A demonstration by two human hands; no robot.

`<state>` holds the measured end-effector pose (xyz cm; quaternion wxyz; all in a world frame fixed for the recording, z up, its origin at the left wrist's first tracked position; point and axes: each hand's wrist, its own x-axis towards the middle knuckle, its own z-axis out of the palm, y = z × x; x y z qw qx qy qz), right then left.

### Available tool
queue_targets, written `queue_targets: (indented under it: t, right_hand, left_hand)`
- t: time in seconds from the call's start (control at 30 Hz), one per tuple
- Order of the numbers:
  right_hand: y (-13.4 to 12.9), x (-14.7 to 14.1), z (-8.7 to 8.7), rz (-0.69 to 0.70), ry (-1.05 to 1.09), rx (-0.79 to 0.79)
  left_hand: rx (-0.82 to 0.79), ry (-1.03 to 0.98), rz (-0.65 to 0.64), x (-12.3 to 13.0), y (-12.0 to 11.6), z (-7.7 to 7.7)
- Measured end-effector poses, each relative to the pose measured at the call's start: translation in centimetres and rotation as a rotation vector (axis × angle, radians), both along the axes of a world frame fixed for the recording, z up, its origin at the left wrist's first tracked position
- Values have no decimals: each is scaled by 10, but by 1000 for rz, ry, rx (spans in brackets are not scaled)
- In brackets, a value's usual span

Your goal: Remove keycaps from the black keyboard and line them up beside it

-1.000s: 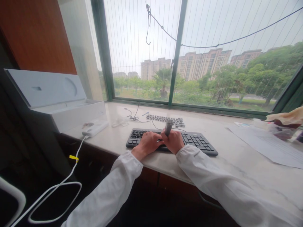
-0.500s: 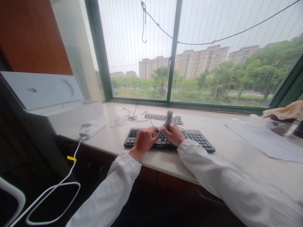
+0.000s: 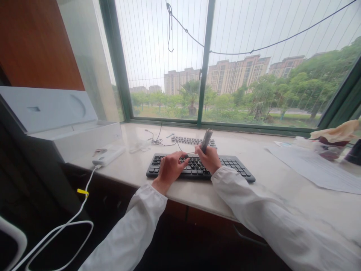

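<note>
A black keyboard lies on the counter, with many of its middle keycaps off and the switch spots bare. My left hand rests over its left half. Thumb and forefinger pinch a small black piece that looks like a keycap. Above the keyboard's middle, my right hand is wrapped round a dark grey stick-like tool, which leans up and to the right. The tool's lower end is hidden by the fingers, so its exact kind cannot be made out.
Loose keycaps stand in rows behind the keyboard, near a coiled black cable. A white power strip and an opened white box are at left. Paper sheets lie at right. The counter's front edge runs below my wrists.
My right hand has drawn slightly right, away from my left fingers, and its tool now tilts more to the right. The left hand stays nearly in place over the keyboard.
</note>
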<state>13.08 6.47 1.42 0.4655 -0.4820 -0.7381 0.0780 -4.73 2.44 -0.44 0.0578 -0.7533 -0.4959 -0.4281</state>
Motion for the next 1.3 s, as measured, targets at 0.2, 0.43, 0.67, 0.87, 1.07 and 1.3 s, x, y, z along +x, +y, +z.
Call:
queue_targets:
  t: [0.2, 0.43, 0.67, 0.87, 1.07, 1.3]
  right_hand:
    - [4, 35, 22, -577, -240, 67]
    - [11, 53, 21, -595, -418, -75]
    - [26, 70, 14, -616, -405, -145]
    - [32, 77, 8, -618, -390, -209]
    - [32, 77, 8, -623, -395, -199]
    - [34, 79, 9, -604, -385, -189]
  left_hand:
    - [-61, 28, 31, 2, -4, 5]
    - [-24, 134, 51, 2, 5, 16]
    - [-132, 360, -9, 26, 61, 49]
    - [-384, 474, -5, 62, 135, 51]
    - [-470, 489, -5, 79, 182, 36]
    - [-477, 489, 3, 85, 204, 19]
